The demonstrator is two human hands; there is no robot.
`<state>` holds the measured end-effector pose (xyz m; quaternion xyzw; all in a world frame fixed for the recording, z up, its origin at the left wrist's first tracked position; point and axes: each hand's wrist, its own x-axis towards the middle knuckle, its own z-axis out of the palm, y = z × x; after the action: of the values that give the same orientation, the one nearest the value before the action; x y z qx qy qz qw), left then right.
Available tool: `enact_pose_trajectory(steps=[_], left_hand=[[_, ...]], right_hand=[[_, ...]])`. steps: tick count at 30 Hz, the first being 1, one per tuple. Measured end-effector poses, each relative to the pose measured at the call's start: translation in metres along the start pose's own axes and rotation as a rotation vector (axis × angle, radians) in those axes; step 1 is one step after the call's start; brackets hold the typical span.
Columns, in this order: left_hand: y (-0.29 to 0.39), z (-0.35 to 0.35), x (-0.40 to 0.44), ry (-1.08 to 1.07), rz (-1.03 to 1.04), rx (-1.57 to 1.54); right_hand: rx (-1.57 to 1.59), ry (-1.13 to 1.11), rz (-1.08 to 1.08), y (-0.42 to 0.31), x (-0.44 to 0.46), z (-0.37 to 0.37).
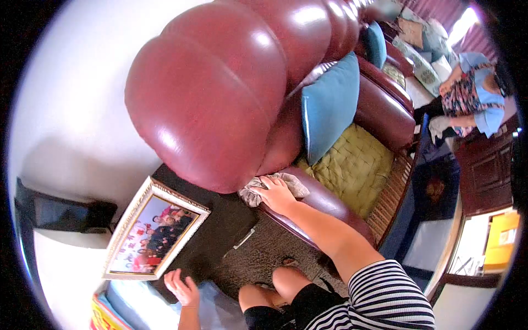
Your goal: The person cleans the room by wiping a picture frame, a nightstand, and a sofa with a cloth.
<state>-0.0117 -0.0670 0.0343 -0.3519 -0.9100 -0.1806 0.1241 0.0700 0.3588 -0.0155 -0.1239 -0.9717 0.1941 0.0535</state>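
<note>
Head view: the right hand point(278, 197) lies on a crumpled, patterned cloth point(252, 192) at the front end of the maroon armrest point(330, 204). Its fingers are slightly parted, nearly flat and pointing toward ten o'clock, pressing on the cloth from above. The cloth is under the fingers and bulges out past them at nine o'clock and again at one o'clock; whether any fold is gripped underneath cannot be told.

The left hand point(182, 288) is well apart from the cloth, toward seven o'clock, its fingers loosely spread and a little curled, with nothing seen in them. Just beside it, toward eleven o'clock, a framed photograph point(157, 234) stands tilted; contact between them is unclear.

From the cloth, a blue cushion point(331, 104) leans at one o'clock and a green seat pad point(355, 170) lies at three. Another person point(476, 96) is far off toward two o'clock.
</note>
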Motion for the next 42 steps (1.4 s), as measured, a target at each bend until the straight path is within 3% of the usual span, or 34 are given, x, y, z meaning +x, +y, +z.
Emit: enact_pose_trajectory(steps=[2,6,8,12,16,20,22,24,26,27,29,32,34,38,40,42], left_hand=[[0.04,-0.026,0.05,0.02,0.191,-0.07],[0.104,-0.052,0.162,0.038,0.536,-0.112],[0.135,-0.058,0.228,0.123,0.692,-0.153],[0.2,-0.074,0.344,0.293,0.808,-0.055],[0.236,-0.078,0.419,0.381,0.827,0.109],[0.234,-0.049,0.428,0.328,0.7,0.238],[0.228,-0.043,0.43,0.29,0.682,0.272],[0.226,-0.04,0.434,0.298,0.7,0.23],[0.225,-0.036,0.436,0.3,0.687,0.261],[0.224,-0.033,0.437,0.303,0.695,0.262],[0.221,-0.031,0.438,0.309,0.708,0.273],[0.223,-0.034,0.439,0.312,0.729,0.281],[0.223,-0.034,0.438,0.307,0.738,0.283],[0.218,-0.031,0.444,0.329,0.759,0.309],[0.215,-0.031,0.449,0.331,0.823,0.299],[0.209,-0.029,0.453,0.28,0.773,0.388]], right_hand=[[0.074,0.011,0.141,-0.001,-0.011,-0.005],[0.116,-0.175,0.481,0.012,-0.042,-0.037],[0.1,-0.155,0.52,0.027,-0.074,-0.03],[0.093,-0.24,0.607,0.022,-0.136,-0.048],[0.08,-0.354,0.642,0.009,-0.18,-0.067],[0.054,-0.498,0.692,0.008,-0.219,-0.066],[0.355,-0.347,0.967,0.009,-0.235,-0.058],[0.211,-0.516,0.775,0.008,-0.257,-0.069],[0.314,-0.579,0.908,-0.01,-0.252,-0.127],[0.567,-0.566,1.172,-0.014,-0.258,-0.142],[0.677,0.001,1.146,-0.021,-0.302,-0.127],[0.661,0.173,1.234,-0.027,-0.343,-0.147],[0.663,0.618,1.363,-0.03,-0.362,-0.158],[0.78,0.765,1.456,-0.032,-0.355,-0.171],[0.305,0.536,1.194,-0.02,-0.349,-0.144],[0.385,0.333,1.033,-0.019,-0.333,-0.12]])
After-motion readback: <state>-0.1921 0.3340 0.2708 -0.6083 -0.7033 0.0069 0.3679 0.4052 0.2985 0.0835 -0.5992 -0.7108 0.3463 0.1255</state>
